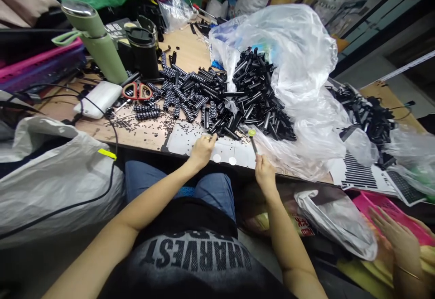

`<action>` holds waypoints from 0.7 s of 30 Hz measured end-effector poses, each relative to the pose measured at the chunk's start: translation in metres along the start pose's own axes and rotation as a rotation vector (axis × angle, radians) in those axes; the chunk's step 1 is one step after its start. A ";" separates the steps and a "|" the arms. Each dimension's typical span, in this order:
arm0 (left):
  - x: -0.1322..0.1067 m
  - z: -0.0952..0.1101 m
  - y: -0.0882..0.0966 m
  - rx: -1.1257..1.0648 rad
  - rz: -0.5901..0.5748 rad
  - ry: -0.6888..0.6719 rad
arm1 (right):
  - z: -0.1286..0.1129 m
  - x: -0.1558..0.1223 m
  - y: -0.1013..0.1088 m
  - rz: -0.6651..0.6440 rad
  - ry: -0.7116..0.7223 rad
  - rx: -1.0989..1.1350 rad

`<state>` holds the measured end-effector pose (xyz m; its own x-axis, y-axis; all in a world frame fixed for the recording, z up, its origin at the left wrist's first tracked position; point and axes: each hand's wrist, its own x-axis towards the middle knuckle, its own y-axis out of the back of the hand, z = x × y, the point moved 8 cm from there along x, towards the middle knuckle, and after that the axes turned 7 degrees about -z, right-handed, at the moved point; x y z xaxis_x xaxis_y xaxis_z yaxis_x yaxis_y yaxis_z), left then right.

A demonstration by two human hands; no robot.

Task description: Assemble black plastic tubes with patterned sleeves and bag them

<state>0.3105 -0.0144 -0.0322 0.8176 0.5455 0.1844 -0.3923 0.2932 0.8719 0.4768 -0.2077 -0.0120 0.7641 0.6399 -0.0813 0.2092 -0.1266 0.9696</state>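
Observation:
My left hand (201,151) is over the front edge of the table with thumb and fingers pinched together; whatever is in the pinch is too small to make out. My right hand (265,172) is closed around a thin dark stick with a round yellow-green end (253,142), pointing away from me toward the table. Just beyond both hands lies a large heap of glossy black plastic pieces (251,95). Left of it are several black cylinders studded with pale dots (185,93). Tiny dark beads (152,129) are scattered over the tabletop and a white sheet (180,140).
A clear plastic bag (306,63) spreads behind and right of the heap. Red-handled scissors (137,91), a white box-like device (98,99), a green bottle (98,40) and a black tumbler (142,47) stand left. Another person's hands (401,240) are at a pink basket (390,208), lower right.

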 end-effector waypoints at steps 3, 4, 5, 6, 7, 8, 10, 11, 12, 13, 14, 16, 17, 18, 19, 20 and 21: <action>-0.052 -0.049 0.108 0.043 0.343 0.245 | 0.048 0.015 -0.005 0.024 -0.116 -0.120; -0.080 -0.070 0.148 0.105 0.490 0.415 | 0.061 0.018 -0.007 0.029 -0.143 -0.146; -0.109 -0.088 0.183 0.174 0.611 0.592 | 0.071 0.020 -0.009 0.033 -0.160 -0.161; -0.131 -0.101 0.210 0.231 0.670 0.724 | 0.080 0.021 -0.010 0.037 -0.170 -0.168; -0.148 -0.110 0.229 0.270 0.734 0.816 | 0.086 0.022 -0.011 0.041 -0.175 -0.168; -0.157 -0.115 0.241 0.293 0.782 0.870 | 0.090 0.023 -0.012 0.046 -0.177 -0.164; -0.144 -0.118 0.236 0.271 0.794 0.834 | 0.095 0.024 -0.013 0.066 -0.172 -0.157; -0.123 -0.117 0.219 0.222 0.736 0.765 | 0.094 0.024 -0.013 0.084 -0.159 -0.151; -0.094 -0.114 0.195 0.151 0.629 0.671 | 0.092 0.024 -0.012 0.104 -0.139 -0.143; -0.059 -0.109 0.162 0.050 0.457 0.564 | 0.089 0.024 -0.012 0.127 -0.113 -0.133; -0.028 -0.103 0.126 -0.045 0.294 0.505 | 0.086 0.024 -0.012 0.151 -0.084 -0.119; 0.024 -0.088 0.064 -0.154 0.054 0.480 | 0.077 0.021 -0.010 0.200 -0.026 -0.081; 0.042 -0.083 0.041 -0.158 -0.008 0.501 | 0.073 0.020 -0.009 0.223 0.000 -0.055; 0.057 -0.080 0.024 -0.157 -0.048 0.520 | 0.068 0.018 -0.008 0.241 0.026 -0.025; 0.067 -0.078 0.012 -0.153 -0.068 0.547 | 0.063 0.016 -0.007 0.254 0.054 0.008; 0.074 -0.079 0.004 -0.156 -0.078 0.569 | 0.058 0.014 -0.006 0.261 0.084 0.045; 0.077 -0.081 -0.001 -0.171 -0.077 0.588 | 0.051 0.013 -0.006 0.263 0.116 0.085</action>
<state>0.3397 0.0906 -0.0552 0.4958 0.8453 -0.1994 -0.4432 0.4437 0.7789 0.5164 -0.2374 -0.0305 0.7252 0.6585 0.2013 0.0678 -0.3592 0.9308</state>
